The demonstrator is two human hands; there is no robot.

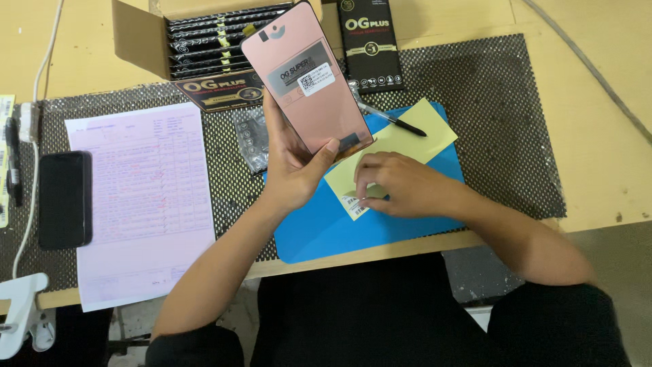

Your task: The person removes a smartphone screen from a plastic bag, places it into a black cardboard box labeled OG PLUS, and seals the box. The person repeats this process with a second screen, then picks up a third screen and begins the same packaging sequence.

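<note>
1. The left hand (292, 166) has its grip closed around the lower end of a copper-pink phone display panel (305, 78), thumb on one long edge and fingers behind, tilted up above the surface. Nearly the whole panel sticks out past the hand, so honestly a small slip could tip it onto the black mesh mat (489, 102).

2. The right hand (397, 183) is pinching a small white barcode sticker (353, 204) at the edge of a yellow backing sheet (407, 146), which lies on the blue pad (326, 231). Fingertips are pressed shut on it. A sticker that thin can curl onto itself or stick to a finger, I'd guess.

3. The sheet looks loose, so pulling the sticker might drag it along with the black pen (401, 124) resting on it.

4. An open cardboard box (136, 37) of black sleeves sits right behind the panel's top corner. Swinging the panel back could knock it there.

5. A clear plastic bag (250, 139) lies just beside the left wrist and could get swept aside.
</note>
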